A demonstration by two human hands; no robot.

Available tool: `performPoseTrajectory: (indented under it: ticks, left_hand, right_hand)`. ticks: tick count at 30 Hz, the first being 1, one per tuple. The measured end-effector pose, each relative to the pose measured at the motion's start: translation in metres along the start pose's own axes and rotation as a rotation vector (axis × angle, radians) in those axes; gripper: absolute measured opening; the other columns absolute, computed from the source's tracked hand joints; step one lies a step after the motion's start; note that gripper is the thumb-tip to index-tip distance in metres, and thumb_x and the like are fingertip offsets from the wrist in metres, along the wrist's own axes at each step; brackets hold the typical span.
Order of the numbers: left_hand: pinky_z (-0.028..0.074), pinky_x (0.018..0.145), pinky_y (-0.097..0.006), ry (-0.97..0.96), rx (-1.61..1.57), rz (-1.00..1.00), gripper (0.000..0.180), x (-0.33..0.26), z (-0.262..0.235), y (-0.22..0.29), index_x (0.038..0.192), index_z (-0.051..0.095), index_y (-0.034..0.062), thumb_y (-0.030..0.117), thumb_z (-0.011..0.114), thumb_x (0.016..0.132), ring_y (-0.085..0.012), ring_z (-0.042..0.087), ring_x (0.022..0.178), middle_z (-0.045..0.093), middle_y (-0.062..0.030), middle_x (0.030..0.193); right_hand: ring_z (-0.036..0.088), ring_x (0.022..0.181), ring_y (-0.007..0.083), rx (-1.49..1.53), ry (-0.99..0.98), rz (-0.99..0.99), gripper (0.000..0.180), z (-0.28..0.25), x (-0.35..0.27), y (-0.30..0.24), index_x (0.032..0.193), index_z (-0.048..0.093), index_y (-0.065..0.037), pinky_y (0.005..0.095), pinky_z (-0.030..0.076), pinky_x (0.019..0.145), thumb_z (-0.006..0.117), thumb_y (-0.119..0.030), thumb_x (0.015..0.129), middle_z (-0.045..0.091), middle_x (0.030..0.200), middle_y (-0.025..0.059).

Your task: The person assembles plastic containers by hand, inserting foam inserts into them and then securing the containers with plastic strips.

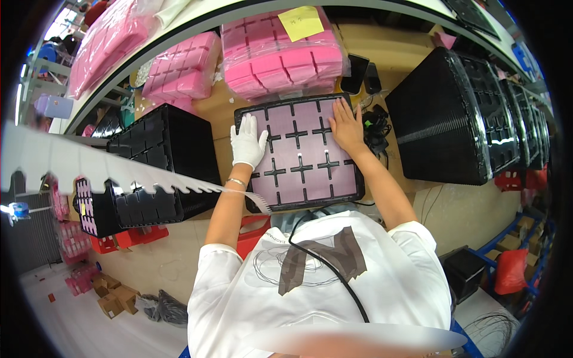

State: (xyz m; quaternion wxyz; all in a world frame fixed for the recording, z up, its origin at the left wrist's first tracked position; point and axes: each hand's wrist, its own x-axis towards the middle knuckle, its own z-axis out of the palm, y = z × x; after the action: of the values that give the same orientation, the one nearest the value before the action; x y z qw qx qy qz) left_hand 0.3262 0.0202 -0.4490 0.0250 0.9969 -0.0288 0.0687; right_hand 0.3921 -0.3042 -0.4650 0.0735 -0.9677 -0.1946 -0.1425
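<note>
Head view: gloved left hand (248, 145) and bare right hand (347, 128) lie flat, apart, on the black tray (359, 181) near the front of the surface (222, 113); pulling bodyward could tip it off.

Tan-topped workbench (388, 46) stretches across the far side, white shelf (197, 13) with a dark front edge running along behind it. Pale floor (152, 267) below: beige close to the bench, whiter toward near left. Cardboard boxes (119, 300) sit there at left, dark plastic bag (166, 308) just beside them. Left edge: grey ribbed surface (40, 244), wall or shutter, I can't tell. Lit tube (18, 97) at far left; bright patch (62, 25) farther back, window or lamp unclear. Right side: blue rack (500, 234) holding more boxes. Thin dark wires (492, 327) loosely coiled, near right.
</note>
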Motion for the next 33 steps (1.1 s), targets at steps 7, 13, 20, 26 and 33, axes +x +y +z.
performPoseTrajectory:
  ticks: [7,13,20,26,33]
  left_hand:
    - [0.020,0.117,-0.056,-0.132,-0.249,0.140,0.066,-0.130,-0.049,0.039,0.141,0.041,-0.0078,0.030,0.058,0.090,-0.0400,0.037,0.140,0.041,-0.0294,0.147]
    - [0.028,0.114,-0.049,-0.303,-0.183,0.225,0.055,-0.198,-0.067,0.028,0.137,0.050,0.0004,0.025,0.058,0.089,-0.0297,0.046,0.135,0.051,-0.0199,0.142]
    - [0.035,0.107,-0.046,-0.245,-0.148,0.199,0.035,-0.196,-0.063,0.028,0.120,0.060,0.0046,0.025,0.057,0.092,-0.0254,0.051,0.125,0.061,-0.0129,0.125]
    - [0.035,0.106,-0.048,-0.068,-0.015,0.168,0.031,-0.198,-0.069,0.024,0.116,0.063,0.0063,0.024,0.059,0.091,-0.0250,0.048,0.128,0.060,-0.0117,0.127]
    - [0.036,0.112,-0.039,-0.023,-0.720,-0.573,0.039,-0.223,-0.024,0.003,0.122,0.065,0.0012,0.029,0.062,0.095,-0.0341,0.048,0.132,0.053,-0.0177,0.141]
  right_hand:
    - [0.039,0.141,0.0250,0.297,-0.221,-0.188,0.052,-0.083,-0.129,-0.013,0.141,0.048,-0.002,0.0558,0.017,0.119,0.056,-0.018,0.092,0.046,0.149,0.0111]
    - [0.041,0.139,0.0230,0.264,-0.268,-0.247,0.045,-0.109,-0.192,-0.007,0.132,0.056,-0.002,0.0557,0.019,0.119,0.059,-0.019,0.091,0.053,0.142,0.0103]
    - [0.042,0.138,0.0256,0.151,-0.208,-0.271,0.040,-0.103,-0.192,-0.022,0.125,0.062,0.000,0.0569,0.020,0.118,0.058,-0.022,0.092,0.056,0.138,0.0106]
    - [0.042,0.137,0.0313,0.187,-0.145,-0.177,0.038,-0.098,-0.190,-0.014,0.125,0.061,0.002,0.0509,0.023,0.118,0.057,-0.017,0.093,0.055,0.139,0.0128]
    - [0.021,0.147,0.0420,0.629,-0.089,0.500,0.063,-0.037,-0.213,-0.018,0.151,0.022,0.007,0.0470,0.019,0.120,0.046,-0.026,0.103,0.024,0.157,0.0284]
